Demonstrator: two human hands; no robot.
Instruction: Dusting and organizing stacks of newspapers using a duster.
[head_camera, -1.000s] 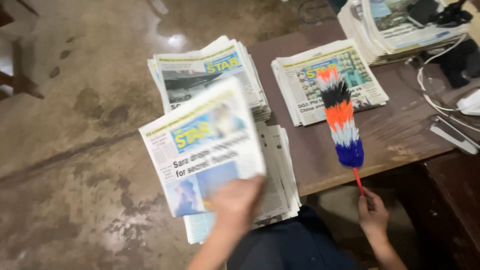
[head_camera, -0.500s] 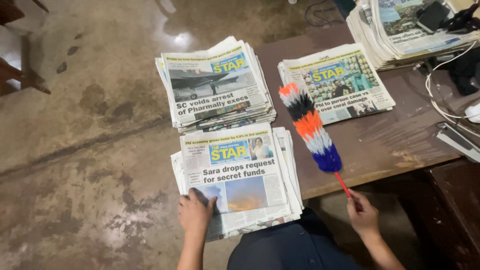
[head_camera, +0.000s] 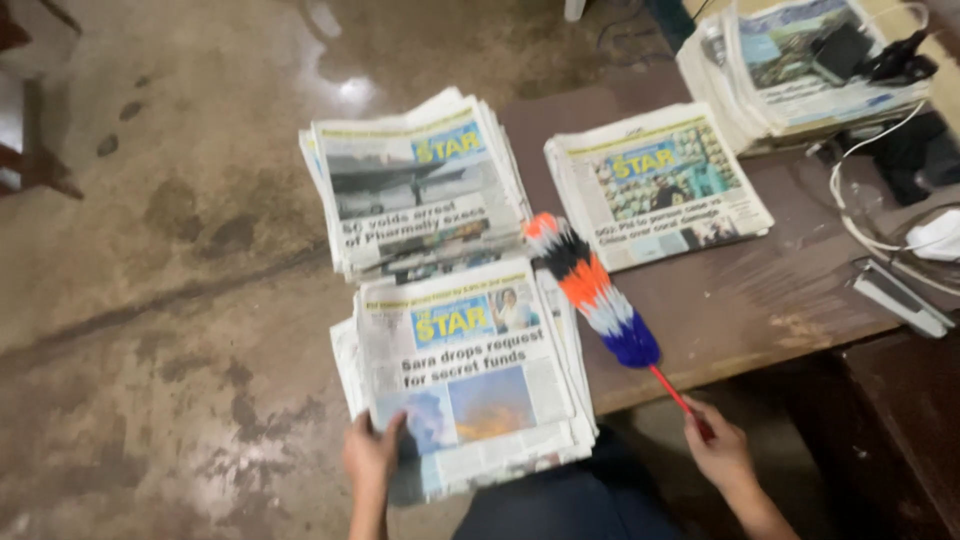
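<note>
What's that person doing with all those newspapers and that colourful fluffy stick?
A person sits at a brown wooden table. Their left hand holds the lower corner of the nearest stack of newspapers, which sticks out over the table's edge. Their right hand grips the red handle of a striped feather duster, its fluffy end resting by that stack. More newspaper piles lie farther back.

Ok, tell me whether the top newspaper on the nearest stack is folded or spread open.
Folded: the top newspaper lies flat on its stack, front page up, the left hand on its near corner.
</note>
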